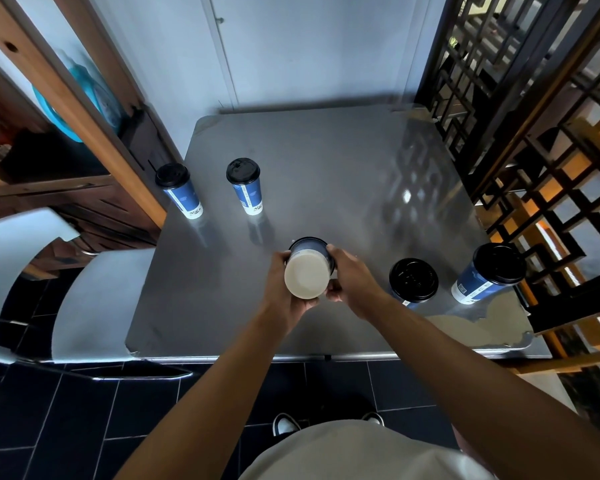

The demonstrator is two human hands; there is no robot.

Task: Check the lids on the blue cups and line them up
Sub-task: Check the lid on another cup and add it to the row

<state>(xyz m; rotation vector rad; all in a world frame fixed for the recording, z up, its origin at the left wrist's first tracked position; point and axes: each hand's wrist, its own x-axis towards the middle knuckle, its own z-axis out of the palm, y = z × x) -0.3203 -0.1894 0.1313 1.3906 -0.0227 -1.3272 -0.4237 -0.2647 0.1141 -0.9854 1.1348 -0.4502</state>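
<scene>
Both hands, left hand (284, 289) and right hand (352, 282), clasp 1 tipped cup (307, 271); 2 cups (245, 185) stand aligned, 2 (413, 282) remain unplaced.

This looks like a café or small eatery rather than a home. A square stainless-steel table (326, 174) fills the middle, with a moulded metal chair (94, 289) drawn up at its left side. Lidded blue takeaway cups (245, 187) stand on the tabletop, of the paper kind used for drinks to go. The floor (84, 420) is laid with dark rectangular tiles. On the right a black lattice screen (520, 109) with a geometric pattern divides this spot from a warmly lit room behind it. On the left stands a wooden shelving unit (84, 109) with a turquoise object on it. Behind the table is a pale wall (291, 46).
</scene>
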